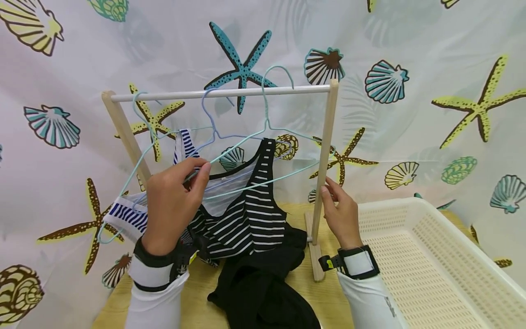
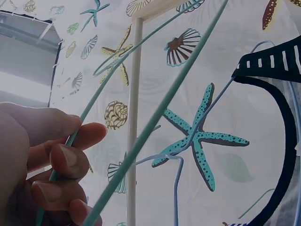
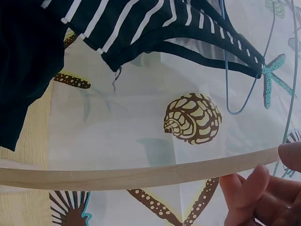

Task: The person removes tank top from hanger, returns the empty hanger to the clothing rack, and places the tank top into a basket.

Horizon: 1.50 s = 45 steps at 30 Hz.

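Note:
My left hand (image 1: 174,201) pinches the left arm of a mint-green clothes hanger (image 1: 243,140) between thumb and fingers. The hanger's hook arches over the white rail (image 1: 172,95) of a small clothes rack, and no garment hangs on it. My right hand (image 1: 341,212) holds the rack's right wooden post (image 1: 323,164), thumb on one side and fingers on the other. Behind the green hanger, a black-and-white striped top (image 1: 265,214) hangs on a blue hanger (image 1: 213,130). Further left, a blue-and-white striped garment (image 1: 127,217) hangs on another green hanger (image 1: 141,114), partly hidden by my left hand.
Black cloth (image 1: 263,292) is bunched below the striped top on the wooden table (image 1: 197,297). To the right is a cream plastic basket (image 1: 415,205) with perforated sides. A white curtain (image 1: 390,27) printed with shells and starfish hangs close behind the rack.

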Motion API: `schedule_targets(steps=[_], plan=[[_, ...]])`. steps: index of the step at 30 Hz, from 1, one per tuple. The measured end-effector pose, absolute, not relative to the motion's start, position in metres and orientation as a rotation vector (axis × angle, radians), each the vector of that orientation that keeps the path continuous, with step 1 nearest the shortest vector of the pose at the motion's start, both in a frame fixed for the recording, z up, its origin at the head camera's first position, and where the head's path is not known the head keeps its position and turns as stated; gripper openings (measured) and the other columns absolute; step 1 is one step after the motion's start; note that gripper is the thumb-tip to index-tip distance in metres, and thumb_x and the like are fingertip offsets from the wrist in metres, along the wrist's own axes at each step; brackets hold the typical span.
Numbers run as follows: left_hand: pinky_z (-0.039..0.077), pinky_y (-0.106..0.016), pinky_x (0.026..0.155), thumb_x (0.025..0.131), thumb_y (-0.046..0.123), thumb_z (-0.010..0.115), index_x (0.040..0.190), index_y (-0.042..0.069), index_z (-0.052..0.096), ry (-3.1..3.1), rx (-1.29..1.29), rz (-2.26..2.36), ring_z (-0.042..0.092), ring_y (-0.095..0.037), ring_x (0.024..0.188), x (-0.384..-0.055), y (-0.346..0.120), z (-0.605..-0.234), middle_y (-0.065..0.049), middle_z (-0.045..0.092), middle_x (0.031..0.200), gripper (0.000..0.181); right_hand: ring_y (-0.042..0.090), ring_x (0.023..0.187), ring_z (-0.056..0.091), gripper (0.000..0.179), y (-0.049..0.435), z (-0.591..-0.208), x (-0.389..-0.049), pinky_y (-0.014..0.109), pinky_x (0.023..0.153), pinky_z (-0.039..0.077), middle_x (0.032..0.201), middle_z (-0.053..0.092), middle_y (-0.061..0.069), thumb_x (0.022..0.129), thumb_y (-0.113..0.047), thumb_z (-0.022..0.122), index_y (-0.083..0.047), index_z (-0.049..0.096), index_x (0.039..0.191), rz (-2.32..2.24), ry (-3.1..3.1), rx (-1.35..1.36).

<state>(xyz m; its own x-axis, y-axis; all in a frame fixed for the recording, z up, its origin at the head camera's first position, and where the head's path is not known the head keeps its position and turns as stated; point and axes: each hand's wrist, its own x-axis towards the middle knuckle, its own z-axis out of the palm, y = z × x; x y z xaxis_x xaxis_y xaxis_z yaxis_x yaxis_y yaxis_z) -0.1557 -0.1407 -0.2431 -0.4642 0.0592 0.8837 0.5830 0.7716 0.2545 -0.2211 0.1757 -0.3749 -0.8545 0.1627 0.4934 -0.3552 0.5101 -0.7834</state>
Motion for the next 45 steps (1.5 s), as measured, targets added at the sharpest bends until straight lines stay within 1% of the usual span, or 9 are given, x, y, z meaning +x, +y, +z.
schedule_targets(steps=[4, 8, 12, 21, 30, 35, 41, 43, 45], plan=[[0.032, -0.032, 0.049, 0.093, 0.020, 0.064, 0.091, 0.007, 0.073, -1.976, -0.504, -0.663, 0.047, -0.013, 0.050, -0.164, -0.137, -0.242, -0.001, 0.057, 0.060, 0.016, 0.027, 0.088, 0.064, 0.042, 0.177, -0.374, -0.224, 0.026, 0.052, 0.050, 0.109, 0.068, 0.015, 0.100, -0.032, 0.052, -0.011, 0.056, 0.136, 1.321, -2.246, 0.146], [0.028, -0.031, 0.048, 0.093, 0.019, 0.063, 0.091, 0.007, 0.073, -1.994, -0.509, -0.674, 0.042, -0.012, 0.049, -0.173, -0.133, -0.246, 0.000, 0.052, 0.056, 0.015, 0.029, 0.093, 0.063, 0.042, 0.179, -0.375, -0.227, 0.040, 0.070, 0.053, 0.107, 0.068, 0.016, 0.101, -0.033, 0.051, -0.010, 0.057, 0.136, 1.330, -2.276, 0.134], [0.027, -0.031, 0.047, 0.094, 0.020, 0.063, 0.091, 0.007, 0.072, -2.026, -0.498, -0.678, 0.040, -0.012, 0.048, -0.181, -0.131, -0.251, 0.000, 0.049, 0.055, 0.016, 0.032, 0.100, 0.062, 0.041, 0.179, -0.376, -0.230, 0.052, 0.084, 0.049, 0.112, 0.067, 0.018, 0.102, -0.032, 0.049, -0.010, 0.055, 0.136, 1.328, -2.293, 0.189], [0.027, -0.031, 0.046, 0.094, 0.022, 0.063, 0.089, 0.007, 0.072, -2.082, -0.510, -0.698, 0.039, -0.011, 0.047, -0.195, -0.123, -0.268, 0.001, 0.046, 0.053, 0.018, 0.035, 0.105, 0.062, 0.037, 0.180, -0.373, -0.233, 0.053, 0.086, 0.048, 0.118, 0.063, 0.020, 0.103, -0.030, 0.046, -0.007, 0.053, 0.131, 1.314, -2.353, 0.229], [0.030, -0.030, 0.048, 0.095, 0.021, 0.061, 0.092, 0.007, 0.073, -2.074, -0.547, -0.735, 0.042, -0.011, 0.048, -0.204, -0.118, -0.277, 0.001, 0.050, 0.056, 0.019, 0.035, 0.105, 0.062, 0.037, 0.180, -0.367, -0.232, 0.053, 0.085, 0.049, 0.119, 0.063, 0.020, 0.103, -0.031, 0.045, -0.007, 0.052, 0.131, 1.285, -2.390, 0.225], [0.031, -0.029, 0.047, 0.094, 0.013, 0.059, 0.104, 0.008, 0.072, -2.063, -0.619, -0.816, 0.040, -0.010, 0.050, -0.208, -0.118, -0.277, 0.000, 0.049, 0.061, 0.018, 0.034, 0.104, 0.062, 0.037, 0.179, -0.363, -0.231, 0.052, 0.084, 0.049, 0.116, 0.064, 0.019, 0.103, -0.032, 0.045, -0.008, 0.053, 0.131, 1.278, -2.382, 0.204], [0.037, -0.026, 0.051, 0.094, 0.008, 0.058, 0.116, 0.010, 0.069, -2.079, -0.710, -0.883, 0.042, -0.009, 0.055, -0.210, -0.120, -0.286, -0.002, 0.062, 0.085, 0.024, 0.034, 0.104, 0.062, 0.037, 0.177, -0.364, -0.228, 0.052, 0.084, 0.048, 0.115, 0.065, 0.018, 0.103, -0.031, 0.045, -0.008, 0.053, 0.131, 1.256, -2.387, 0.169], [0.037, -0.026, 0.051, 0.094, 0.007, 0.058, 0.117, 0.011, 0.069, -2.094, -0.720, -0.888, 0.041, -0.009, 0.056, -0.210, -0.120, -0.290, -0.002, 0.062, 0.085, 0.025, 0.034, 0.105, 0.062, 0.036, 0.175, -0.364, -0.227, 0.052, 0.085, 0.048, 0.117, 0.065, 0.019, 0.103, -0.030, 0.045, -0.008, 0.053, 0.131, 1.249, -2.395, 0.164], [0.036, -0.026, 0.051, 0.094, 0.007, 0.059, 0.118, 0.012, 0.069, -2.112, -0.721, -0.885, 0.041, -0.009, 0.056, -0.209, -0.120, -0.293, 0.000, 0.056, 0.078, 0.027, 0.035, 0.105, 0.063, 0.036, 0.174, -0.365, -0.225, 0.053, 0.085, 0.049, 0.118, 0.064, 0.020, 0.104, -0.029, 0.045, -0.008, 0.052, 0.132, 1.247, -2.402, 0.162]])
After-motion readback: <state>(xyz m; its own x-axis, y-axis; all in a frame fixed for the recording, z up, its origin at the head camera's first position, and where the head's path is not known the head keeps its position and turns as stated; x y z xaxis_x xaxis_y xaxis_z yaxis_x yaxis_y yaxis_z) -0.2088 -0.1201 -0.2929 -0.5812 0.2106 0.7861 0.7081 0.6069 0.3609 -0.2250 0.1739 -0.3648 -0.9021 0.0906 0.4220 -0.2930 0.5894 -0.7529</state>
